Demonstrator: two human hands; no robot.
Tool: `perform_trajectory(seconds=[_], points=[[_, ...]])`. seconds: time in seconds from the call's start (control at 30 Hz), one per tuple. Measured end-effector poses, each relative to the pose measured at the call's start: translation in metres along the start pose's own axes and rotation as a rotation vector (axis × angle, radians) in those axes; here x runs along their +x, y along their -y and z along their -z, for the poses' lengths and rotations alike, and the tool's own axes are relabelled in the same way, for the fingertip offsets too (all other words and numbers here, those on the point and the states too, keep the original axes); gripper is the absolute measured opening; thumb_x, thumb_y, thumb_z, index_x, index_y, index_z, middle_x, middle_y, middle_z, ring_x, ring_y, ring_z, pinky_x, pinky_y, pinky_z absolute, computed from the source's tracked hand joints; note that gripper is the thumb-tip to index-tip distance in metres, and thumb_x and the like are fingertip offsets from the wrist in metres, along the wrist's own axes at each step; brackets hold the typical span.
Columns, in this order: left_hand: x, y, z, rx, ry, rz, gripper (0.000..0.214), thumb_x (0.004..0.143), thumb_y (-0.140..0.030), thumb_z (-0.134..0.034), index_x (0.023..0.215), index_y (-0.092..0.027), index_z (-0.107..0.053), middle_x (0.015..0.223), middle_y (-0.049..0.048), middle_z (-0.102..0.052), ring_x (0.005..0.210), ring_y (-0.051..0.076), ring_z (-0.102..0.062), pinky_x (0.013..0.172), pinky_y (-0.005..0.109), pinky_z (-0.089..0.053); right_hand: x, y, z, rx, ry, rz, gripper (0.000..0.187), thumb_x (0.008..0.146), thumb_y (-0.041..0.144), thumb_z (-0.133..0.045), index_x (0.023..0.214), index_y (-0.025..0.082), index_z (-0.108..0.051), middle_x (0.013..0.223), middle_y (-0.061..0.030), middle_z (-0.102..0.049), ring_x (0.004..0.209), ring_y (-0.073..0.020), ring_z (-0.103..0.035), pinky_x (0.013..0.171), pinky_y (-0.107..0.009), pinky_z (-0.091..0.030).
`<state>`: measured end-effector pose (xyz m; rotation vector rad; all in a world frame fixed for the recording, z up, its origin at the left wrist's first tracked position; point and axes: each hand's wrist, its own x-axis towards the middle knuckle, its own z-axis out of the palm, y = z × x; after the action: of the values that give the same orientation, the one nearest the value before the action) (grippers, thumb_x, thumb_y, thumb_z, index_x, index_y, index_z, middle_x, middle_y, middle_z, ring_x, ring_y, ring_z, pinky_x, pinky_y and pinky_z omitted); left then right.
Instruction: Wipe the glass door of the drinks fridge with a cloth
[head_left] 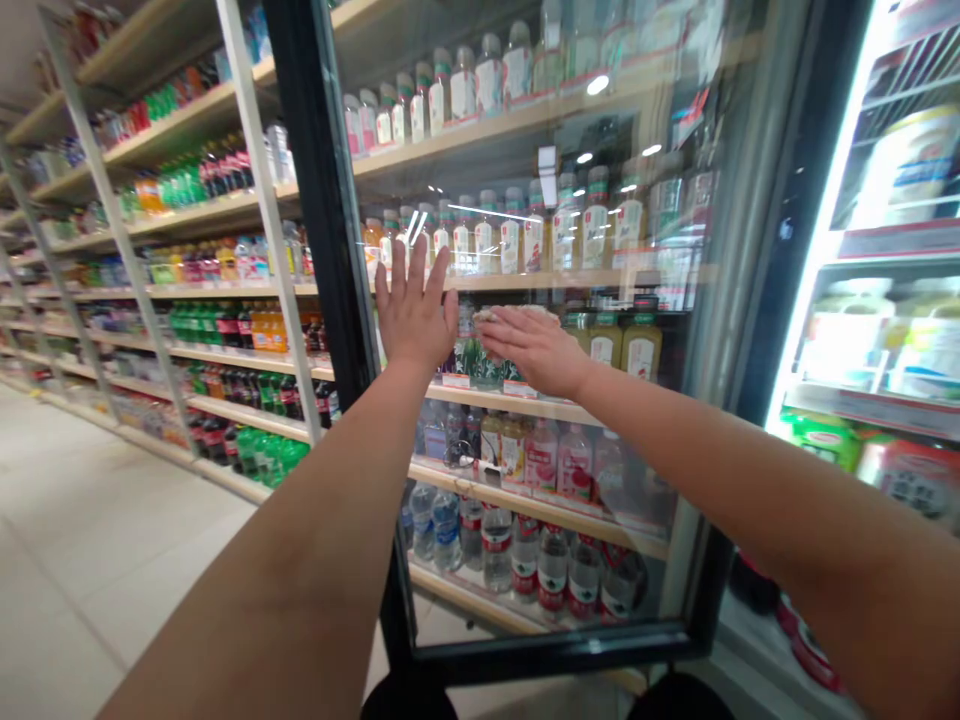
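Note:
My left hand (416, 315) lies flat against the glass door (660, 440) of a drinks cooler, fingers spread and pointing up. Just to its right, my right hand (538, 352) presses a small pale cloth (496, 315) against the same pane, fingers stretched to the left over it. Only the cloth's upper edge shows past the fingers. Both forearms reach in from the bottom of the view. Through the glass I see shelves of bottled drinks (525, 235).
The door's black frame (319, 200) stands upright left of my hands. Open shelves of soft drinks (225, 330) run along the aisle to the left above a pale tiled floor (90, 560). A lit cooler interior (885, 330) is at the right.

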<state>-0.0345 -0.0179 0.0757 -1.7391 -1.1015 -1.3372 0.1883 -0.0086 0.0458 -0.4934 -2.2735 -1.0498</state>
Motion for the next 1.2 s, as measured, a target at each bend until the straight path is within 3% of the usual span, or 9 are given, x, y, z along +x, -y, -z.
perform_trajectory(seconds=[0.13,0.3,0.37,0.47,0.63,0.73,0.8,1.0,1.2], points=[[0.0,-0.002,0.001,-0.006,0.01,0.006,0.063,0.101,-0.035,-0.043,0.162,-0.023,-0.038,0.172,0.003,-0.018,0.161,0.024,-0.003,0.133,0.048,0.004,-0.031,-0.007,0.004,0.012,0.06,0.085,0.05,0.101,0.012,-0.051,0.146,0.031,-0.058,0.154,0.0018,-0.055,0.152,-0.0216,-0.042,0.124,-0.05,-0.04],[0.0,0.0,0.0,-0.048,-0.006,-0.005,0.062,0.1,-0.036,-0.044,0.162,-0.028,-0.038,0.172,0.0001,-0.018,0.161,0.024,-0.003,0.133,0.05,0.003,-0.085,-0.012,0.002,0.023,0.033,0.161,0.047,0.103,0.015,-0.05,0.147,0.029,-0.057,0.151,-0.001,-0.057,0.15,-0.0233,-0.044,0.119,-0.05,-0.046],[0.0,0.001,0.0,-0.033,-0.02,-0.014,0.062,0.101,-0.037,-0.043,0.161,-0.029,-0.038,0.172,-0.0009,-0.019,0.161,0.024,-0.004,0.133,0.05,0.001,-0.092,-0.013,0.003,0.029,0.041,0.204,0.047,0.102,0.015,-0.051,0.147,0.029,-0.057,0.151,-0.0011,-0.057,0.149,-0.0222,-0.045,0.119,-0.048,-0.047],[0.0,0.002,-0.001,-0.013,-0.033,-0.01,0.061,0.101,-0.037,-0.044,0.161,-0.027,-0.039,0.171,-0.0007,-0.021,0.161,0.022,-0.005,0.133,0.048,0.0,-0.075,-0.022,0.012,-0.017,0.036,0.158,0.049,0.102,0.013,-0.047,0.148,0.027,-0.057,0.152,-0.0007,-0.057,0.149,-0.0228,-0.046,0.12,-0.049,-0.046],[-0.001,0.001,0.0,0.034,-0.013,-0.017,0.062,0.101,-0.036,-0.043,0.162,-0.023,-0.038,0.171,0.0033,-0.02,0.161,0.024,-0.005,0.133,0.048,0.001,-0.008,-0.058,0.038,-0.094,-0.19,-0.224,0.058,0.097,0.011,-0.044,0.149,0.033,-0.055,0.157,0.0032,-0.051,0.153,-0.0275,-0.038,0.126,-0.058,-0.036],[-0.001,0.0,0.001,0.039,-0.015,-0.019,0.061,0.101,-0.034,-0.043,0.162,-0.023,-0.038,0.172,0.0033,-0.02,0.161,0.025,-0.005,0.133,0.05,0.0,0.023,-0.066,0.037,-0.081,-0.293,-0.347,0.059,0.095,0.011,-0.042,0.15,0.029,-0.054,0.158,0.0015,-0.051,0.154,-0.0301,-0.036,0.128,-0.059,-0.031],[-0.001,-0.001,0.001,0.014,-0.01,-0.018,0.061,0.101,-0.033,-0.044,0.161,-0.024,-0.038,0.172,0.0032,-0.02,0.161,0.026,-0.005,0.133,0.052,0.0,0.033,-0.056,0.027,-0.066,-0.311,-0.367,0.059,0.093,0.01,-0.042,0.149,0.024,-0.056,0.158,-0.0008,-0.05,0.154,-0.0311,-0.035,0.129,-0.059,-0.03],[-0.001,-0.001,0.002,0.017,-0.007,-0.012,0.061,0.101,-0.033,-0.044,0.161,-0.022,-0.039,0.171,0.0044,-0.021,0.161,0.027,-0.006,0.134,0.05,-0.001,0.025,-0.005,-0.001,-0.003,-0.11,-0.075,0.05,0.099,0.01,-0.042,0.143,0.024,-0.061,0.157,-0.0009,-0.052,0.153,-0.0253,-0.038,0.127,-0.055,-0.034],[-0.001,0.0,0.001,0.01,-0.008,-0.005,0.062,0.1,-0.032,-0.045,0.162,-0.023,-0.038,0.172,0.0028,-0.019,0.161,0.026,-0.006,0.134,0.05,0.001,-0.015,-0.006,-0.001,-0.028,-0.03,0.138,0.039,0.107,0.02,-0.044,0.141,0.02,-0.063,0.149,-0.0023,-0.06,0.148,-0.0243,-0.047,0.12,-0.05,-0.044]])
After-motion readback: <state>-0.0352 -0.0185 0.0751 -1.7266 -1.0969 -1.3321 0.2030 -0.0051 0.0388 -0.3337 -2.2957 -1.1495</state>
